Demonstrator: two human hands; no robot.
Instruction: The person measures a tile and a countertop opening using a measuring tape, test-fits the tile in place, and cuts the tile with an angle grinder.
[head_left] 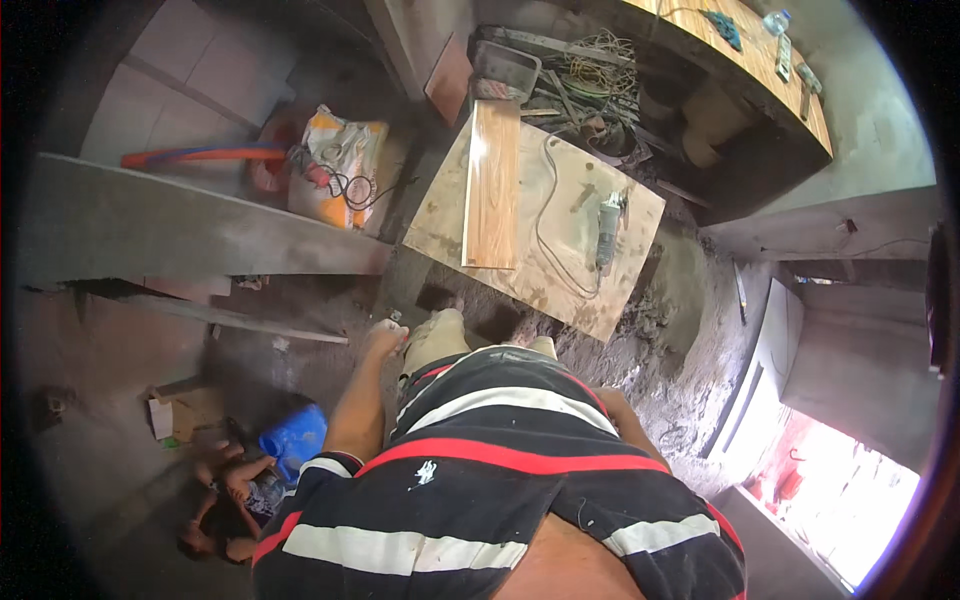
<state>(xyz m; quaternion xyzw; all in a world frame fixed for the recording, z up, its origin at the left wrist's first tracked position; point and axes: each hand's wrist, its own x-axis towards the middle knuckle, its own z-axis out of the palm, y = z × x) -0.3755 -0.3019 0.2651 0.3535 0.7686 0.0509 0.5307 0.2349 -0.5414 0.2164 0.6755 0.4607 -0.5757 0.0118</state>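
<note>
My left hand (pixel 385 338) hangs low beside my left leg, fingers curled. A small greyish bit shows at its fingertips, too small to name. Down my right side only part of the arm (pixel 630 425) is visible; my torso hides the right hand. In front of my feet lies a dusty square board (pixel 565 190). On its left part rests a glossy wood-look plank (pixel 493 190). To the right of that lies an angle grinder (pixel 607 232), its grey cord (pixel 545 215) looping over the board. Neither hand I can see touches these.
Beyond the board are a grey tub (pixel 505 72) and tangled wires (pixel 605 65). A wood-topped counter (pixel 750 45) at far right bears a hammer (pixel 808 88) and bottle (pixel 776 22). At left are a sack (pixel 340 165) and low wall (pixel 200 215). Another person (pixel 235 490) sits near a blue container (pixel 296 438).
</note>
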